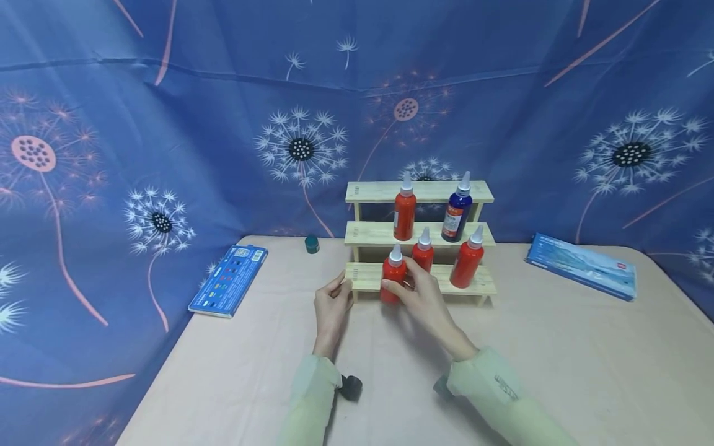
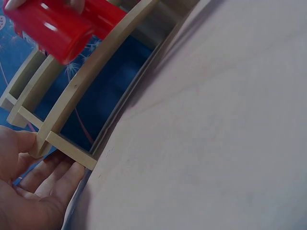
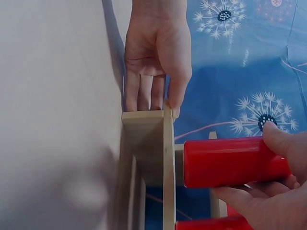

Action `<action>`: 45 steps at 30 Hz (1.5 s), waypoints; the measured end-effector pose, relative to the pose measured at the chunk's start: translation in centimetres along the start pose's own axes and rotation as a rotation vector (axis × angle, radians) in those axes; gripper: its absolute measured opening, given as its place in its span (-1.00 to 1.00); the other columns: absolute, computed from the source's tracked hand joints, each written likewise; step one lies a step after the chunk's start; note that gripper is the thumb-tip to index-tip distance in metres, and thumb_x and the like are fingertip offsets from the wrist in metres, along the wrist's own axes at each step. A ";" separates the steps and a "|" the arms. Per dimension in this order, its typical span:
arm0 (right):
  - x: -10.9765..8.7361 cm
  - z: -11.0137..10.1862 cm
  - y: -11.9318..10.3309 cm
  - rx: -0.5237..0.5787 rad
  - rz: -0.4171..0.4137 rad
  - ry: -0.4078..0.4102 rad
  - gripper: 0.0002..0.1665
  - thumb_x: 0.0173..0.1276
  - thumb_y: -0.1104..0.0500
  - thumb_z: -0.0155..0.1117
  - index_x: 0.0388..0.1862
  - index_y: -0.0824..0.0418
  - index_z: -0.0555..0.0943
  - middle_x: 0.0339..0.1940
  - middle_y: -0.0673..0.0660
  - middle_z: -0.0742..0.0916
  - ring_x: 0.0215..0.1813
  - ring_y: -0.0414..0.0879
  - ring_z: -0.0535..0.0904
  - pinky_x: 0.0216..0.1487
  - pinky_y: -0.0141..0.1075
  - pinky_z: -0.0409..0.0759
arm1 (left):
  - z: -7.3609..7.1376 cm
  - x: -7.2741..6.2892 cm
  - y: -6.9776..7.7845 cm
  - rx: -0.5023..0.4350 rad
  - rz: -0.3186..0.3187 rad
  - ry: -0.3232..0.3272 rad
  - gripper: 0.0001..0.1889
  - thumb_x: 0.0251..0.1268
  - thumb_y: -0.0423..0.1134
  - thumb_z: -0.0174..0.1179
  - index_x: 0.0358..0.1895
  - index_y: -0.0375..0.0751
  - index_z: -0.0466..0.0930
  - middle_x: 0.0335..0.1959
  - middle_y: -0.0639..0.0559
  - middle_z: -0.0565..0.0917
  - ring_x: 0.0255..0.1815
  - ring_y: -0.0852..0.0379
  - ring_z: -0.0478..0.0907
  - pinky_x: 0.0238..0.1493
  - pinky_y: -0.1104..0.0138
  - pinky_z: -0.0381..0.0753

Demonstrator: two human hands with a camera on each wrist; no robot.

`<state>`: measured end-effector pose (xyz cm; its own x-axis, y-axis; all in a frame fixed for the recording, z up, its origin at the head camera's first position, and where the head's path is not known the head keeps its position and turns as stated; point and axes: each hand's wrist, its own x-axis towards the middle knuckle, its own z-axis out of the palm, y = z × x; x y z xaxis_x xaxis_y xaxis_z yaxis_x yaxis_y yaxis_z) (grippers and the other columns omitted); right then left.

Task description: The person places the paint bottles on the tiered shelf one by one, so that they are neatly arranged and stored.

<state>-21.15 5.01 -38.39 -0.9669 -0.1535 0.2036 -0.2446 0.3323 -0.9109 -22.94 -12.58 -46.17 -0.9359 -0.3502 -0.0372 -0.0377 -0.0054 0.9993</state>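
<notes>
My right hand [image 1: 422, 295] grips a red paint bottle [image 1: 393, 279] with a pointed white nozzle, thumb on one side and fingers on the other. It is held upright in front of the left half of the lowest step of a three-tier wooden rack [image 1: 362, 274]; the right wrist view shows its base [image 3: 211, 164] just off that board. My left hand [image 1: 331, 305] holds the rack's lower left end, thumb on the board and fingers by the leg. Two more red bottles [image 1: 467, 263] [image 1: 423, 251] are on the rack's lowest step, the smaller-looking one partly behind my right hand.
On the middle step stand a red bottle [image 1: 405, 214] and a dark blue bottle [image 1: 456, 214]. A small dark green jar [image 1: 312, 244] sits left of the rack. Flat blue boxes lie at the left [image 1: 229, 280] and right [image 1: 581, 265]. A blue dandelion cloth [image 1: 234, 136] hangs behind.
</notes>
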 end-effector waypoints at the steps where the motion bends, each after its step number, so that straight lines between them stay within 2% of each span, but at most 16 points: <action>1: 0.2 0.2 -0.1 0.006 -0.001 -0.002 -0.40 0.24 0.26 0.42 0.25 0.28 0.48 0.09 0.29 0.67 0.21 0.19 0.58 0.27 0.00 0.57 | 0.0 0.0 0.0 -0.001 0.002 -0.001 -0.66 0.38 -0.35 0.16 0.19 -0.26 0.57 0.03 -0.31 0.67 -0.01 -0.09 0.68 -0.12 0.31 0.76; 14: 2.1 1.1 -0.4 -0.022 0.007 0.016 -0.43 0.28 0.24 0.40 0.26 0.26 0.47 0.17 0.27 0.66 0.28 0.15 0.53 0.30 -0.02 0.54 | 0.8 -0.4 -0.1 0.009 -0.001 -0.011 -0.66 0.37 -0.33 0.17 0.18 -0.24 0.59 -0.01 -0.29 0.69 -0.06 -0.05 0.70 -0.18 0.33 0.77; 24: 2.5 1.0 0.1 -0.056 0.048 0.025 -0.36 0.30 0.21 0.38 0.34 0.26 0.41 0.19 0.28 0.64 0.28 0.15 0.53 0.33 -0.02 0.53 | 1.2 -1.2 0.0 -0.001 -0.046 -0.032 -0.66 0.36 -0.31 0.20 0.18 -0.19 0.59 0.01 -0.28 0.68 -0.03 -0.06 0.69 -0.13 0.32 0.76; 33: 2.6 1.1 -0.4 -0.070 0.085 0.014 -0.32 0.34 0.17 0.35 0.38 0.25 0.36 0.25 0.27 0.60 0.30 0.15 0.50 0.36 0.00 0.49 | 1.1 -1.4 0.4 -0.007 -0.015 -0.040 -0.66 0.37 -0.32 0.18 0.19 -0.23 0.59 0.00 -0.28 0.68 -0.03 -0.05 0.69 -0.13 0.32 0.76; 41: 2.4 1.7 -0.2 -0.111 0.121 -0.001 -0.15 0.32 0.08 0.37 0.48 0.22 0.21 0.28 0.29 0.56 0.26 0.14 0.51 0.33 0.01 0.53 | 0.8 -1.1 -0.1 0.037 -0.045 -0.043 -0.64 0.37 -0.29 0.18 0.21 -0.18 0.57 0.01 -0.25 0.69 -0.01 -0.05 0.69 -0.13 0.34 0.76; 45: 2.0 1.7 -0.3 -0.098 0.132 -0.002 -0.02 0.29 0.05 0.41 0.54 0.20 0.11 0.36 0.30 0.50 0.36 0.14 0.43 0.41 0.01 0.45 | 0.7 -0.8 -0.3 0.048 -0.048 -0.045 -0.64 0.38 -0.29 0.18 0.22 -0.16 0.56 0.00 -0.24 0.70 -0.01 -0.05 0.69 -0.13 0.34 0.76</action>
<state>-22.86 2.99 -38.34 -0.9910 -0.1043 0.0837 -0.1214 0.4392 -0.8901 -22.40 -11.67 -46.40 -0.9475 -0.3078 -0.0863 -0.0986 0.0246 0.9948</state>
